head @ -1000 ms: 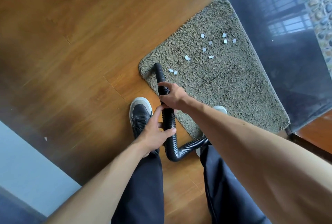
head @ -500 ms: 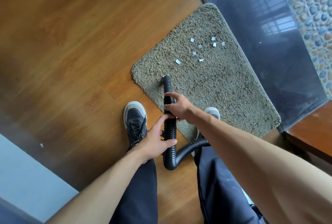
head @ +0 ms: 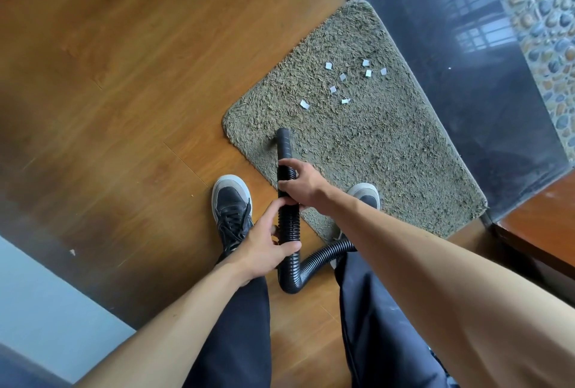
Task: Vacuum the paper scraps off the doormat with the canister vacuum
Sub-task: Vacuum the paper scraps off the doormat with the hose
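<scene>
Doormat (head: 389, 154) lies on wooden floor (head: 124, 76) against dark glossy strip (head: 451, 60).

Hose (head: 288, 219): black, ribbed, with a smooth cuff at the open end. The end rests on the doormat (head: 389, 154) just ahead of the right hand (head: 303, 183). Below the left hand (head: 264, 247) it loops back rightward.
Doormat: shaggy, grey-green, lies flat, spreads ahead and right of both hands.
Paper scraps (head: 342, 77): eight small white bits, loosely clustered, well ahead of the right hand.
</scene>
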`<state>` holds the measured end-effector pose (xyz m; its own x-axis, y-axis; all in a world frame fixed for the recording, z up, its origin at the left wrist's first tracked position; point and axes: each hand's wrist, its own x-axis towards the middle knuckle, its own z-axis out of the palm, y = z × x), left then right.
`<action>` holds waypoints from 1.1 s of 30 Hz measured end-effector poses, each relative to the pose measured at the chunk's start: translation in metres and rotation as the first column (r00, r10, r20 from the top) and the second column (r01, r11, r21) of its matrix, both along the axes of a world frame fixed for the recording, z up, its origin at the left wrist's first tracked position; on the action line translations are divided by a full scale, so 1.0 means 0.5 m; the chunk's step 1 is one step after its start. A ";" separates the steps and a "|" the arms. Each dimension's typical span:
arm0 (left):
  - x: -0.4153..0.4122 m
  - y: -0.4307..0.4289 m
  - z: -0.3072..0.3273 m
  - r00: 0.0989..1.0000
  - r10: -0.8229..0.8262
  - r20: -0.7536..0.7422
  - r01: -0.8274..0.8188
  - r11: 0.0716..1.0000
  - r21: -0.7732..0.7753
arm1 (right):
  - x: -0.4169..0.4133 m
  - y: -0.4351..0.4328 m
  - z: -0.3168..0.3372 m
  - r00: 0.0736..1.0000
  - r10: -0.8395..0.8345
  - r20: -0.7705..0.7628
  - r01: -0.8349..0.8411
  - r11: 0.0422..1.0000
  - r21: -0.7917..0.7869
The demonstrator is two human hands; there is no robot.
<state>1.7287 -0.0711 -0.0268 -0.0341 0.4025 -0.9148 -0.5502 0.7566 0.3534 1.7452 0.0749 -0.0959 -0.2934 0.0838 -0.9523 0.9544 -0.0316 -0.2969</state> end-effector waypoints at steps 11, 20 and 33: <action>-0.009 0.014 -0.013 0.999 -0.051 -0.012 0.052 0.998 0.031 | 0.009 0.022 -0.002 0.995 -0.098 -0.017 0.098 0.995 0.027; -0.039 0.067 -0.029 0.979 -0.165 -0.124 0.173 0.983 0.059 | -0.002 0.081 -0.002 0.977 -0.205 -0.062 0.208 0.977 0.049; -0.057 0.127 -0.046 0.961 -0.220 -0.169 0.236 0.968 0.083 | -0.003 0.142 -0.008 0.952 -0.290 -0.097 0.296 0.953 0.061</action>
